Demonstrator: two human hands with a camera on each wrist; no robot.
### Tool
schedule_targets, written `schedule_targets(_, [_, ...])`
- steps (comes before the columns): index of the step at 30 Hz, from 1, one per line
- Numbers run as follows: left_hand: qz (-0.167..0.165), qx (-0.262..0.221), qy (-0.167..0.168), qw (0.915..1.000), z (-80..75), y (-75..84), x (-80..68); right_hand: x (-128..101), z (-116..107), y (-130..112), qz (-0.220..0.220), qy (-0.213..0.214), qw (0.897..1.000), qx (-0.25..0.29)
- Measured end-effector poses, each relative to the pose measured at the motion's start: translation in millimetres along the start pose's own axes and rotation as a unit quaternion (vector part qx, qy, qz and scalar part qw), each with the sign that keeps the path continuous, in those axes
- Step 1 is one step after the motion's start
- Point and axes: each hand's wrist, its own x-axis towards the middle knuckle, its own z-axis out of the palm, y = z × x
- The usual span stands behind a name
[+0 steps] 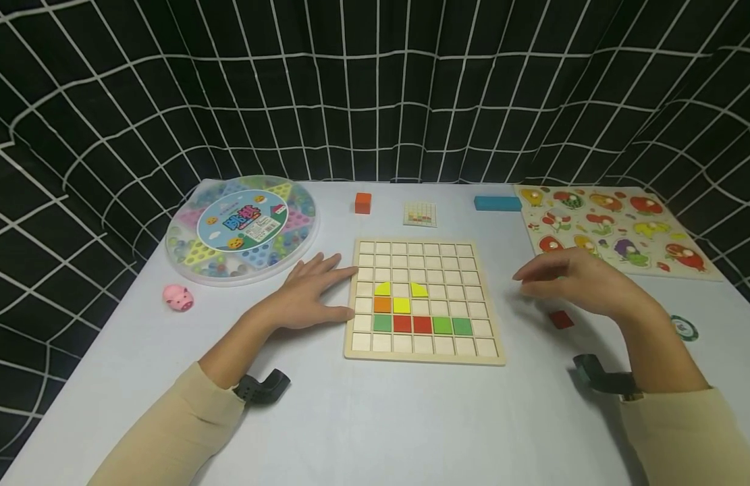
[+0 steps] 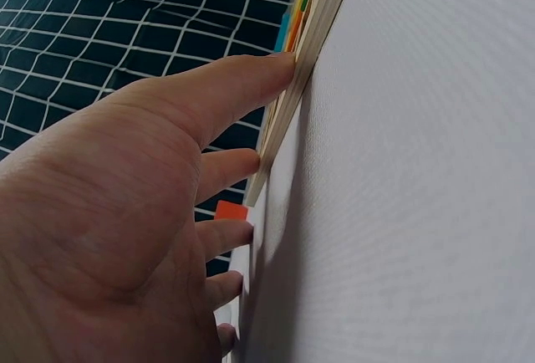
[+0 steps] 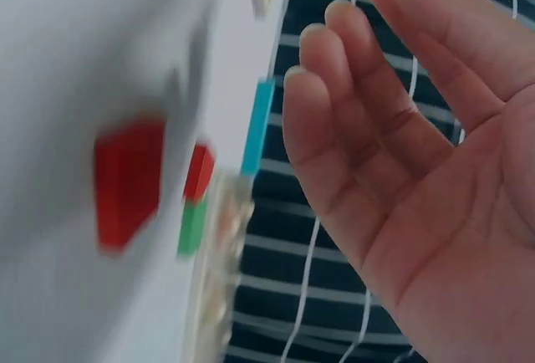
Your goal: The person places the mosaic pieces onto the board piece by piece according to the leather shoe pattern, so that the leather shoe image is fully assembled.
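Observation:
A square wooden grid board [image 1: 426,360] lies mid-table, with several yellow, orange, green and red tiles in its cells. My left hand [image 1: 302,297] spreads its fingers at the board's left side; in the left wrist view the thumb and index finger touch the board's edge [image 2: 311,49]. To the right, my right hand [image 1: 578,282] hovers over the table with gently bent fingers and nothing between them. Below it lies a dark red piece [image 1: 560,319]. The right wrist view shows this red piece [image 3: 129,183] blurred, plus another red block [image 3: 199,171] and a green block [image 3: 191,227] farther off.
Behind the board stand an orange-red block [image 1: 363,203], a small pattern card [image 1: 420,214] and a blue bar [image 1: 497,203]. A round marble game box [image 1: 241,229] and pink pig [image 1: 177,297] sit left. A fruit puzzle board [image 1: 618,229] and round chip [image 1: 684,328] are right.

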Motion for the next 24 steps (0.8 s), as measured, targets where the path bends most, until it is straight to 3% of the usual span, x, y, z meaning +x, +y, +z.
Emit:
schedule_targets(10, [0.005,0.001,0.001,1.0,0.4,-0.3,-0.2,-3,-21,53,0.082,0.013,0.996,-0.032])
schedule_targets(19, [0.005,-0.001,-0.002,1.0,1.2,-1.2,-0.2,4,-25,76,0.108,0.005,0.994,-0.013])
schedule_targets(24, [0.005,-0.001,0.001,1.0,0.7,-1.3,-0.3,9,-26,80,0.1,0.007,0.995,-0.028])
